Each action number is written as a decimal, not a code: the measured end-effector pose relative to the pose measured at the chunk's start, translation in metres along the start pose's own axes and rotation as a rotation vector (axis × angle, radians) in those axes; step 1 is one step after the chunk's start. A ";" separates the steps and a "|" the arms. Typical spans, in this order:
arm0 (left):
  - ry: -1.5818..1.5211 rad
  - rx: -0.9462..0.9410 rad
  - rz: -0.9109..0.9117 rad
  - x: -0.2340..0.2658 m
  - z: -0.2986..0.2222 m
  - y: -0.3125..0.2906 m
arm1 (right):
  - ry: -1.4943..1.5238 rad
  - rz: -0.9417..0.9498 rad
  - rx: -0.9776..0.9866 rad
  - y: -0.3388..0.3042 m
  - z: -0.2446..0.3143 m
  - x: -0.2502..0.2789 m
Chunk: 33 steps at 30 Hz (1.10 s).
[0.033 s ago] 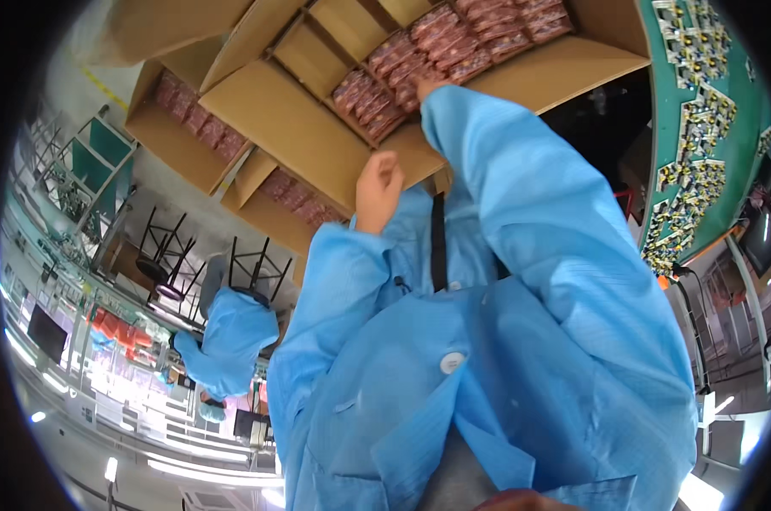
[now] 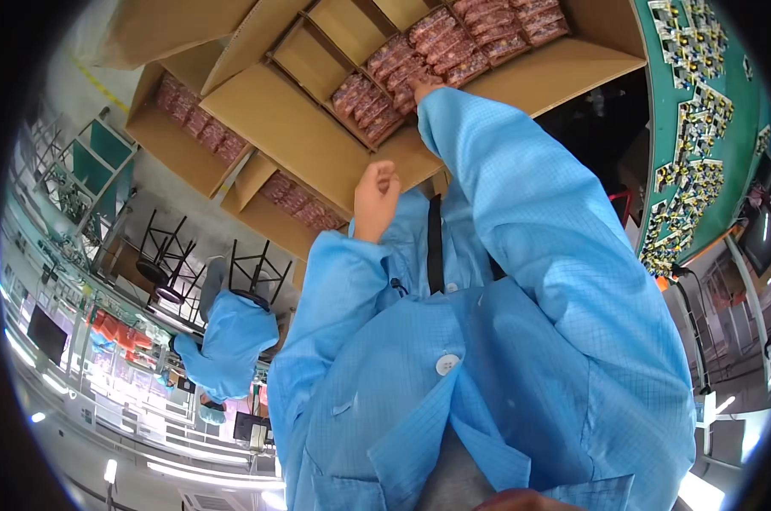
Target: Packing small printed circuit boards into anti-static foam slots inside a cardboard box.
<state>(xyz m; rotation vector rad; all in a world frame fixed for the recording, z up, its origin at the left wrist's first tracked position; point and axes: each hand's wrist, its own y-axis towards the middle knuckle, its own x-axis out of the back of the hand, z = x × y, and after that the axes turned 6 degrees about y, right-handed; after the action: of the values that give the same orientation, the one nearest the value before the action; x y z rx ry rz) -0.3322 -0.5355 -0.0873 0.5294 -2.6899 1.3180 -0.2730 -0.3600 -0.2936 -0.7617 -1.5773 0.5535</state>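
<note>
- Pink packets (image 2: 443,43): packed in slanting columns in the big open carton (image 2: 283,119), ahead of the chest, toward the top of the view. Columns run upper left to lower right; a single packet's long axis is hard to make out.
- Right hand (image 2: 424,83): nearer of the two, fingertips at the near edge of the packets. Packets lie directly beyond it and to both sides. Fingers blend into the wrappers, so can't tell if it's pinching one or just resting there.
- Left hand (image 2: 376,203): back toward the body, apart from the packets, just below their lower corner. Fingers loosely curled; no item visible, though the inside of the curl is hidden.
- In the way: carton's near side sits between left hand and packets; right sleeve (image 2: 547,187) covers part of that side. Right hand's path looks unblocked.
- Cardboard divider (image 2: 327,41) on the packets' left, splitting compartments.
- Left: two more cartons, upper one (image 2: 168,157) and lower one (image 2: 247,177), also with pink packets inside.
- Right: green table (image 2: 747,128) with small circuit boards (image 2: 700,111) in clusters.
- Farther left: black stools (image 2: 164,272), co-worker (image 2: 236,341) in blue.
</note>
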 end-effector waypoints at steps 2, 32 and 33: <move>0.071 -0.086 0.049 -0.006 -0.001 -0.008 | -0.055 -0.038 -0.008 0.027 -0.039 -0.048; 0.873 -0.163 -0.042 -0.140 0.003 0.172 | 1.501 0.389 0.420 -0.082 -0.311 0.138; 0.836 -0.251 -0.168 -0.141 0.007 0.175 | 1.510 0.391 0.418 -0.081 -0.328 0.120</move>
<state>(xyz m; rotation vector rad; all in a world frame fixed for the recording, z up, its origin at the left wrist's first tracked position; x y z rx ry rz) -0.2612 -0.4045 -0.2560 0.1174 -2.0087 0.8612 0.0322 -0.3496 -0.1054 -0.8185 0.0844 0.3654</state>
